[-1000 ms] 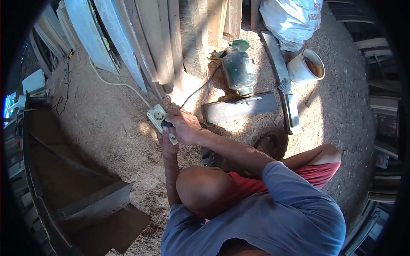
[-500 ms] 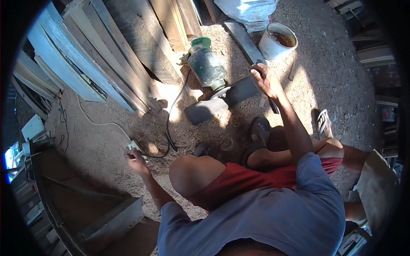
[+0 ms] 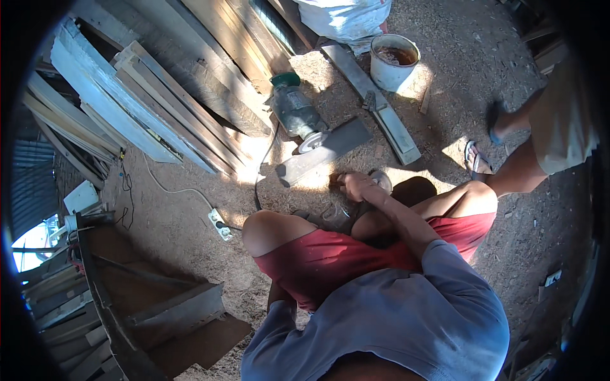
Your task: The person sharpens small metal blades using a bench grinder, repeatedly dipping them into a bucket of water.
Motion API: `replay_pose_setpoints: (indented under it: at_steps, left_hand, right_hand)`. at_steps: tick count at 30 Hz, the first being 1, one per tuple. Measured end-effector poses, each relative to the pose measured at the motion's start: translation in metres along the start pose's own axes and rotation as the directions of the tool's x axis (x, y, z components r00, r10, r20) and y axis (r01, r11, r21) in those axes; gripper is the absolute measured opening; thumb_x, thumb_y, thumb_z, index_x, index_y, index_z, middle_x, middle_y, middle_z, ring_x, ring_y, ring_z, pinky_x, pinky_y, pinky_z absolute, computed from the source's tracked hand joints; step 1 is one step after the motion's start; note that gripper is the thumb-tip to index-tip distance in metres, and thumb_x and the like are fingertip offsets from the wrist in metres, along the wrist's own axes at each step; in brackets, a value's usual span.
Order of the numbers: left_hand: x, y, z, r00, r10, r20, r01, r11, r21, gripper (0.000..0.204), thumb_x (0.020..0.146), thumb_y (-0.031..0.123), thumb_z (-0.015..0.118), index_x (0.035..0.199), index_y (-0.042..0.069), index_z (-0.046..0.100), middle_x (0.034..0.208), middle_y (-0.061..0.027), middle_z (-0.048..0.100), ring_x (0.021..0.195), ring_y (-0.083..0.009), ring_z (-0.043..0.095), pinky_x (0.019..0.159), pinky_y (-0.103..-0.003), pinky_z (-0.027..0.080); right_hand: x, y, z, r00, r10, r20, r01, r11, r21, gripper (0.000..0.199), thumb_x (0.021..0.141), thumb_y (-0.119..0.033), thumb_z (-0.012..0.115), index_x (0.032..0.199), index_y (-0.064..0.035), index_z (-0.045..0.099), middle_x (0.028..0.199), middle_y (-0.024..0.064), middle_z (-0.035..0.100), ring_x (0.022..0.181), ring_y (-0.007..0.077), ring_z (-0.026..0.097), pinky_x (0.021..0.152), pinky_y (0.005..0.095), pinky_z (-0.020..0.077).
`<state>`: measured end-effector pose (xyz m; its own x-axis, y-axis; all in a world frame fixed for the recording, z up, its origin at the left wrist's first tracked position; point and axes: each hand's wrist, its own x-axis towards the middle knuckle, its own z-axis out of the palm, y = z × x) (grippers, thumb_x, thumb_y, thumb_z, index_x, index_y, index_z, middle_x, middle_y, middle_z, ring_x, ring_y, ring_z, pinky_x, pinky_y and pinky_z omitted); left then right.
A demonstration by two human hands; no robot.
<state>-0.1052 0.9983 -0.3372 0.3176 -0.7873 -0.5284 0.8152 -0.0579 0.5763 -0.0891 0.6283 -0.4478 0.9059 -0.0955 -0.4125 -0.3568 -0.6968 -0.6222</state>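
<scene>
My right hand point(image 3: 357, 186) is low over the ground in front of my bent knees, its fingers curled beside a small dark brown thing I cannot make out. My left hand is hidden behind my left thigh; only part of that arm shows. Ahead lies a dark green electric motor point(image 3: 295, 108) with a round disc point(image 3: 313, 141) on its near end. A long flat dark blade-like piece point(image 3: 327, 152) lies just in front of the disc. To the left, a white power strip point(image 3: 220, 224) with a black plug in it rests on the ground.
Planks point(image 3: 184, 108) lean at the upper left. A narrow board point(image 3: 394, 130) lies right of the motor, near a white bucket point(image 3: 394, 76) of brown liquid and a white sack point(image 3: 346, 19). Another person's leg point(image 3: 521, 165) stands at right. A rusty metal frame point(image 3: 171, 311) is lower left.
My left hand has let go of the power strip and dropped behind my thigh. My right hand has come down from the board toward my feet. The other person's legs show more at right.
</scene>
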Motion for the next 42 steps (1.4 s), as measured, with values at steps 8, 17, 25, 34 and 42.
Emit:
replay_pose_setpoints:
  at_steps: [8, 17, 25, 34, 42]
  left_hand:
    - [0.08, 0.028, 0.019, 0.943, -0.109, 0.314, 0.144, 0.985, -0.092, 0.046, 0.098, 0.033, 0.053, 0.131, 0.003, 0.045, 0.113, -0.0208, 0.061, 0.094, -0.0253, 0.063, 0.08, -0.036, 0.053]
    - [0.193, 0.031, -0.032, 0.79, -0.258, 0.556, 0.348, 0.936, -0.06, 0.053, 0.099, 0.039, 0.049, 0.136, 0.003, 0.038, 0.122, -0.0255, 0.057, 0.107, -0.0324, 0.061, 0.088, -0.042, 0.052]
    - [0.221, 0.032, -0.022, 0.832, -0.244, 0.499, 0.289, 0.957, -0.013, 0.057, 0.097, 0.039, 0.051, 0.138, 0.002, 0.037, 0.125, -0.0244, 0.056, 0.114, -0.0324, 0.058, 0.098, -0.045, 0.048]
    - [0.21, 0.108, -0.006, 0.882, -0.079, 0.464, -0.115, 0.92, 0.375, 0.045, 0.1, 0.029, 0.05, 0.135, 0.002, 0.046, 0.115, -0.016, 0.064, 0.11, -0.0242, 0.06, 0.1, -0.042, 0.045]
    - [0.239, 0.022, 0.002, 0.977, -0.203, -0.064, 0.051, -0.069, 0.996, 0.046, 0.09, 0.044, 0.055, 0.111, 0.003, 0.059, 0.097, -0.0235, 0.067, 0.09, -0.0407, 0.065, 0.081, -0.049, 0.051]
  right_hand:
    - [0.057, 0.041, 0.021, 0.987, 0.087, -0.136, -0.075, 0.993, 0.093, 0.048, 0.081, -0.027, 0.062, 0.125, -0.0091, 0.056, 0.104, 0.0191, 0.068, 0.098, 0.037, 0.065, 0.084, 0.0449, 0.0525]
    - [0.009, 0.066, -0.039, 0.943, 0.274, 0.191, -0.246, 0.956, -0.159, 0.04, 0.085, -0.028, 0.056, 0.118, -0.0073, 0.064, 0.119, 0.0205, 0.063, 0.114, 0.0381, 0.059, 0.097, 0.0451, 0.047]
    - [-0.055, 0.082, -0.054, 0.932, 0.228, 0.283, -0.201, 0.972, -0.12, 0.036, 0.086, -0.028, 0.06, 0.113, -0.0053, 0.066, 0.112, 0.019, 0.066, 0.107, 0.0319, 0.063, 0.089, 0.042, 0.0499]
    - [-0.007, 0.077, -0.15, 0.935, 0.261, -0.239, -0.245, 0.965, 0.097, 0.034, 0.086, -0.031, 0.057, 0.102, -0.0021, 0.067, 0.098, 0.0233, 0.067, 0.093, 0.0369, 0.066, 0.082, 0.044, 0.0508]
    - [0.068, 0.077, -0.173, 0.946, 0.136, -0.295, -0.102, 0.987, 0.128, 0.03, 0.089, -0.023, 0.053, 0.109, -0.0026, 0.063, 0.107, 0.0194, 0.067, 0.1, 0.0398, 0.063, 0.086, 0.0453, 0.05]
